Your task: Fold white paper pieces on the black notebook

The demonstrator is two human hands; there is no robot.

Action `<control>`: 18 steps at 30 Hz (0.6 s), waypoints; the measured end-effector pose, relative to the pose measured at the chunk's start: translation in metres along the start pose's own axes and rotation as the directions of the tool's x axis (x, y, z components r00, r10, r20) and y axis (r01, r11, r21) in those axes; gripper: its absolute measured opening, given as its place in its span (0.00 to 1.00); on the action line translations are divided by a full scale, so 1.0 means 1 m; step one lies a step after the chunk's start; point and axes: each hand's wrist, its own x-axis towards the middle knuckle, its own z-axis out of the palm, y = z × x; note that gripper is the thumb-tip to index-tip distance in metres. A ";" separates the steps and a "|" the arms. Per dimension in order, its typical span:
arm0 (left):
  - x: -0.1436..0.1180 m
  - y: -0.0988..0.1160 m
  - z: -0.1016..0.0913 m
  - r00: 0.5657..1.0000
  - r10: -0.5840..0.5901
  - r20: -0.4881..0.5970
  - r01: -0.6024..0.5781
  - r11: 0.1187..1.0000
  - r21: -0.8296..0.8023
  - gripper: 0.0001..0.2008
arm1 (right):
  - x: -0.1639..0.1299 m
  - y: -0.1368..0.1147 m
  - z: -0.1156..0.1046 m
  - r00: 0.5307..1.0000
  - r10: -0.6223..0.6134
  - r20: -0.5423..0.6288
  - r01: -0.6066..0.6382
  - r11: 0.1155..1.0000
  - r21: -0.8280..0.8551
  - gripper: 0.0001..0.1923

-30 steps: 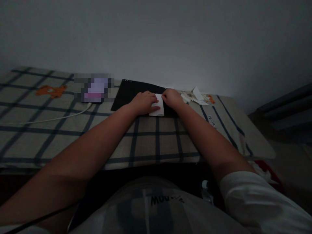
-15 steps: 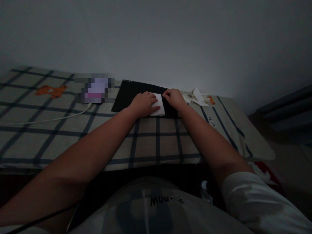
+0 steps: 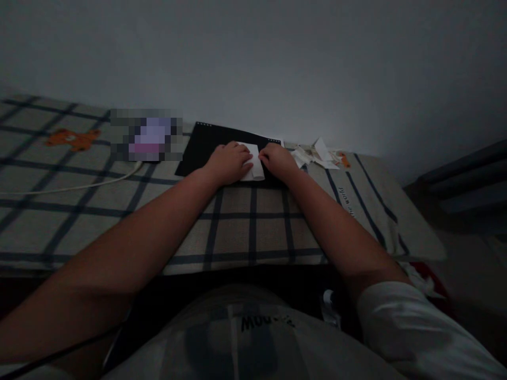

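A small sheet of white paper [image 3: 258, 168] lies on a black punched sheet [image 3: 206, 142], its right side curled up and over. My left hand [image 3: 230, 162] rests on the left part of the paper, fingers spread and lying across it. At the paper's right edge, my right hand [image 3: 276, 158] has its thumb and fingertips pinched together on the raised edge. The left fingers cover part of the paper, so its full outline is hidden.
Torn white paper scraps [image 3: 319, 153] lie right of the black sheet. A blurred-out phone [image 3: 149, 138] with a white cable [image 3: 99, 184] sits to the left. Farther left is an orange cut-out shape [image 3: 73, 139]. A checked cloth [image 3: 233, 232] covers the table, which meets the wall.
The right hand has moved left to the paper's edge, which is now raised and curled over. The left hand stays on the paper. The view has shifted slightly.
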 end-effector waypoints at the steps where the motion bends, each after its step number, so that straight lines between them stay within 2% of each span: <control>1: 0.001 -0.001 0.000 1.000 -0.002 0.005 0.002 1.000 0.003 0.25 | -0.001 -0.002 -0.001 1.000 0.003 0.006 -0.003 1.000 -0.026 0.19; 9: 0.005 -0.006 0.003 1.000 0.005 0.022 -0.005 1.000 0.021 0.26 | -0.012 -0.013 -0.012 0.997 -0.010 0.072 0.023 0.984 -0.178 0.23; 18: 0.003 0.000 -0.002 0.999 -0.013 0.048 0.012 1.000 0.013 0.27 | -0.024 -0.016 -0.024 0.992 -0.033 0.124 0.053 0.985 -0.165 0.21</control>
